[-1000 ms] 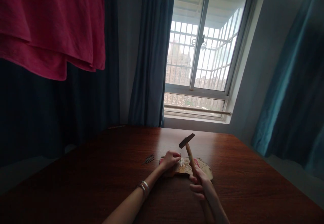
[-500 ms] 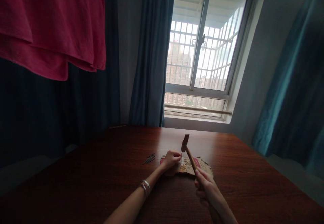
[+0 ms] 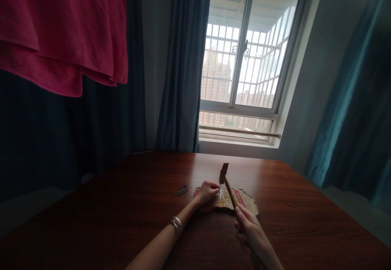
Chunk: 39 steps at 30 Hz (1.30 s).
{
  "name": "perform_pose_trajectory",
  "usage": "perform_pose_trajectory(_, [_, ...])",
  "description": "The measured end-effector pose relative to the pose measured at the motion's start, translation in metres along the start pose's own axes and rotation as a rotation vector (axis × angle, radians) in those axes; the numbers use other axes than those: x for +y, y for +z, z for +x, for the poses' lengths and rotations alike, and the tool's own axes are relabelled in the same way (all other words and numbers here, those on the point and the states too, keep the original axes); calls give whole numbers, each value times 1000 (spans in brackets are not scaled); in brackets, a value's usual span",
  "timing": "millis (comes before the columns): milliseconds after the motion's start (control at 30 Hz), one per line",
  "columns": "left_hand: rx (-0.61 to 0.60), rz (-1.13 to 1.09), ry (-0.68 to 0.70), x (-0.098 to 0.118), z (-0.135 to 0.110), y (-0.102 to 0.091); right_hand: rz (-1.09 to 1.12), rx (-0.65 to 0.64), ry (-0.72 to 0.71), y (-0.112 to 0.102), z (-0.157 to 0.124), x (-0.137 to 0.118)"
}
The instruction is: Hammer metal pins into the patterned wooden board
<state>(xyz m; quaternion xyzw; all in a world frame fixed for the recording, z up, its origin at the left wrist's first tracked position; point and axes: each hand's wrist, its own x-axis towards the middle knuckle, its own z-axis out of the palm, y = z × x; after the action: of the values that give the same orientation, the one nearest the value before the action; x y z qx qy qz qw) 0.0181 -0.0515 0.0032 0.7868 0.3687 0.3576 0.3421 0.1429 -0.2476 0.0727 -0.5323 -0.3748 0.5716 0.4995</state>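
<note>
My left hand (image 3: 208,190) rests on a flat cardboard-like piece with red and dotted patterns (image 3: 244,201) and pinches a small nail upright on it. My right hand (image 3: 249,226) is closed around the wooden handle of a hammer (image 3: 226,182). The hammer's dark metal head hangs just above the nail by my left fingertips. A bracelet sits on my left wrist (image 3: 175,223).
A small bunch of loose nails (image 3: 181,190) lies on the dark wooden table (image 3: 122,213) left of the piece. Beyond the table are a barred window (image 3: 244,62), blue curtains (image 3: 180,78) on both sides and a red cloth (image 3: 61,29) hanging at upper left.
The hammer head came down from its raised, tilted position to just over the nail. My right hand slid slightly back and right. My left hand stayed pinching the nail.
</note>
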Motion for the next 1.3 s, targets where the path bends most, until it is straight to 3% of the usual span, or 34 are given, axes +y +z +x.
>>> perform_pose_trajectory(300, [-10, 14, 6, -7, 2, 3, -27, -17, -23, -2, 4, 7])
perform_pose_trajectory(1300, [-43, 87, 91, -4, 1, 1, -2, -26, -49, 1, 0, -5])
